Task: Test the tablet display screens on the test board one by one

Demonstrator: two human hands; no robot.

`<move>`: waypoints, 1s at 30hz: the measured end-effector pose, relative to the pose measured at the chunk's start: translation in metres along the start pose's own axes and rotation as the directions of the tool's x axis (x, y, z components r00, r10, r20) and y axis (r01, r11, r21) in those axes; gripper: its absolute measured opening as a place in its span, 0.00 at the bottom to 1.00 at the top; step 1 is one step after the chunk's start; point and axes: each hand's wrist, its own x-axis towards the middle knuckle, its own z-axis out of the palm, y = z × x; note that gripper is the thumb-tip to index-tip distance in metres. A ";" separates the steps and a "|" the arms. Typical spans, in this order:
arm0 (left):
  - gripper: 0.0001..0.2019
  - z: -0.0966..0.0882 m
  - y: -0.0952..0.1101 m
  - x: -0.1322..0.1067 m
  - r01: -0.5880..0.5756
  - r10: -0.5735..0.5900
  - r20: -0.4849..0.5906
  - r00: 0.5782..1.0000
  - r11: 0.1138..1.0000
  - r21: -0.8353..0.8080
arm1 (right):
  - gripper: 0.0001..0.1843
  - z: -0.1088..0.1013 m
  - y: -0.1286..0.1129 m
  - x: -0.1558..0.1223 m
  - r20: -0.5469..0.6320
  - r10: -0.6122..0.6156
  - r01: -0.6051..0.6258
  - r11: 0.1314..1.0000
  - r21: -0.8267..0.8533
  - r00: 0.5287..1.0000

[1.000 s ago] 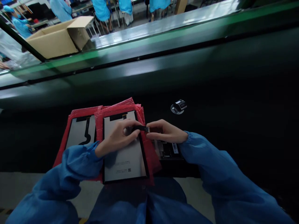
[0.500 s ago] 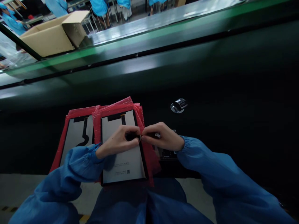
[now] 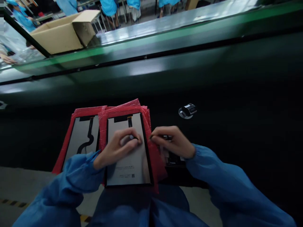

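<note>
A display panel with a pale grey back and black edge lies on red bubble-wrap sheets in front of me. Over its middle is my left hand, thumb and forefinger pinched on a tiny dark bit too small to name. To the right, just past the panel's edge, my right hand is also pinched, with a small dark speck at its fingertips. A gap separates the two hands. Beneath the right hand, a dark part with electronics is mostly covered.
Another display panel with a black flex cable lies on red wrap at left. A shiny rolled piece on a clear disc rests on the black surface. Beyond the green ledge stand a cardboard box and people in blue.
My hands, which met at the fingertips over the panel's right edge, have drawn apart. The whole view has shifted slightly.
</note>
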 end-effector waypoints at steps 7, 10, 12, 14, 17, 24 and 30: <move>0.17 -0.043 -0.025 -0.083 0.544 -0.452 -0.333 0.827 0.794 0.272 | 0.19 -0.083 0.065 -0.004 -0.770 0.199 -0.402 0.912 -0.082 0.607; 0.20 -0.034 -0.044 -0.099 0.668 -0.581 -0.339 0.740 0.693 0.270 | 0.17 -0.093 0.080 -0.002 -0.683 0.458 -0.461 0.865 0.197 0.569; 0.21 -0.027 -0.054 -0.103 0.683 -0.589 -0.373 0.717 0.700 0.209 | 0.15 -0.093 0.078 0.001 -0.640 0.556 -0.428 0.827 0.363 0.531; 0.20 -0.022 -0.061 -0.103 0.669 -0.569 -0.422 0.705 0.731 0.133 | 0.14 -0.091 0.074 0.005 -0.634 0.617 -0.364 0.787 0.498 0.467; 0.20 -0.017 -0.069 -0.098 0.585 -0.487 -0.531 0.694 0.811 0.020 | 0.12 -0.087 0.072 0.011 -0.696 0.580 -0.294 0.814 0.501 0.423; 0.12 -0.010 -0.068 -0.082 0.424 -0.359 -0.647 0.672 0.904 -0.061 | 0.14 -0.078 0.082 0.007 -0.750 0.474 -0.280 0.880 0.383 0.462; 0.20 -0.064 -0.066 -0.105 0.426 -0.483 -0.687 0.543 0.863 -0.270 | 0.14 -0.077 0.091 0.001 -0.864 0.289 -0.294 0.940 0.174 0.413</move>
